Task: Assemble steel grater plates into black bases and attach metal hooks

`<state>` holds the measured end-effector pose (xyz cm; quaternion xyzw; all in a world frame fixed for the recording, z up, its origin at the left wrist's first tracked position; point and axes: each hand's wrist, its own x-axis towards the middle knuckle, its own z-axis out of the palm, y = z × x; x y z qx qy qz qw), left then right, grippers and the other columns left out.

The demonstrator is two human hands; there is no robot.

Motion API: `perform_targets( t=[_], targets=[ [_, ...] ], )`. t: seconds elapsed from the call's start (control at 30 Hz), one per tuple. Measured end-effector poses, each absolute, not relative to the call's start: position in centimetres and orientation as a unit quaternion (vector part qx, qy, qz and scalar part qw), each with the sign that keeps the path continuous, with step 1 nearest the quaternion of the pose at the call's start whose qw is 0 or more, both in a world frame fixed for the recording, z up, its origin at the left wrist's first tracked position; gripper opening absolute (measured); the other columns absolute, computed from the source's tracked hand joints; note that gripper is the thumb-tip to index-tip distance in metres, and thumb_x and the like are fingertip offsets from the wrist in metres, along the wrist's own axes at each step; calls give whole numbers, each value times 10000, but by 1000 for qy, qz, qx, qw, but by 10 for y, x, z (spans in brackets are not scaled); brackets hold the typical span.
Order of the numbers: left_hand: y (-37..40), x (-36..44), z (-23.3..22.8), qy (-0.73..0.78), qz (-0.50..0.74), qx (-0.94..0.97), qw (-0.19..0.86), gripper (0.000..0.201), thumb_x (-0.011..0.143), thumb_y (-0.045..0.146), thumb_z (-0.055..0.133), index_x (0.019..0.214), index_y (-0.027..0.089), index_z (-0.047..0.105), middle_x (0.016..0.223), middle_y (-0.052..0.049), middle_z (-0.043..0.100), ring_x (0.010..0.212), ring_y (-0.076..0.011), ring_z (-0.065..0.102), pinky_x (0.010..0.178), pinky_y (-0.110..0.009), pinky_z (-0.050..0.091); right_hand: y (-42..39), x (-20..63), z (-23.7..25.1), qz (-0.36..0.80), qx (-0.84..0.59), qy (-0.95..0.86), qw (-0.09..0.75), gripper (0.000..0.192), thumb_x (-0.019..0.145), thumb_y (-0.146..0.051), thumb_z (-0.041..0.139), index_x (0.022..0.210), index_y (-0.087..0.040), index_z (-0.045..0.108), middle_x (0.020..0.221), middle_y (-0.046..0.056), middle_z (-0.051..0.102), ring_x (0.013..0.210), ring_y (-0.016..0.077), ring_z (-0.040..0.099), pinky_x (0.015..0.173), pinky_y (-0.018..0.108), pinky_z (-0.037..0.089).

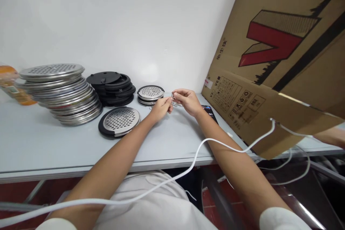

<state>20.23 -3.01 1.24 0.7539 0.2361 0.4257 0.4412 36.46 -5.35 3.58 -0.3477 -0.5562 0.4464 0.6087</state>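
Both hands meet over the far middle of the pale surface (54, 143), pinching a small bunch of thin wire clips (175, 102) between them. Left hand (161, 107): grip closed, fingertips pinched on the left end of the clips. Right hand (188, 101): grip closed too, thumb and fingers curled over the right end. Clips are tangled and tiny, so the exact count and shape cannot be told; they sit just above the surface, between the two hands. Just behind the left hand is a short stack of perforated metal discs with black rims (150, 94). Nearer and to the left, a single perforated disc in a black ring (119, 121) lies flat. Behind it is a pile of black plastic rings and lids (111, 87). Far left is a tall leaning stack of steel perforated discs (63, 91), with an orange packet (12, 84) at the edge beside it. A dark phone (210, 112) lies just right of the right wrist, partly under a big tilted cardboard box (283, 57). A white cable (188, 167) runs across both forearms and over the surface edge.
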Motion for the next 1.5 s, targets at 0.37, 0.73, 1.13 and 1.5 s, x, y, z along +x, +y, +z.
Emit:
perform_targets(
  t=[0.37, 0.73, 1.13, 1.5],
  targets=[
    [-34, 208, 11, 219, 416, 727, 500, 230, 879, 352, 617, 913, 125, 621, 837, -63, 681, 744, -147, 661, 739, -283, 518, -53, 365, 35, 382, -382, -555, 632, 315, 670, -461, 842, 783, -203, 701, 789, -6, 667, 680, 106, 554, 594, 229, 453],
    [-110, 177, 45, 146, 196, 944, 223, 205, 891, 184, 476, 820, 194, 667, 800, -51, 703, 711, -180, 611, 695, -298, 433, -55, 359, 33, 420, -371, -527, 639, 389, 678, -474, 848, 790, -208, 587, 671, -12, 689, 527, 88, 551, 531, 226, 442],
    [-92, -25, 39, 466, 28, 883, 48, 902, 752, 641, 644, 1540, 288, 384, 1620, -140, 292, 1480, -421, 270, 1138, -546, 320, -59, 347, 25, 424, -397, -576, 576, 413, 664, -463, 859, 860, -194, 614, 695, 24, 733, 515, 100, 553, 556, 259, 461],
    [-92, -3, 40, 508, 347, 782, 105, 408, 846, 432, 562, 1170, 198, 646, 862, -21, 701, 747, -205, 637, 702, -277, 520, -58, 342, 20, 416, -382, -626, 538, 338, 730, -431, 795, 939, -169, 753, 765, 33, 726, 601, 105, 563, 614, 274, 486]
  ],
)
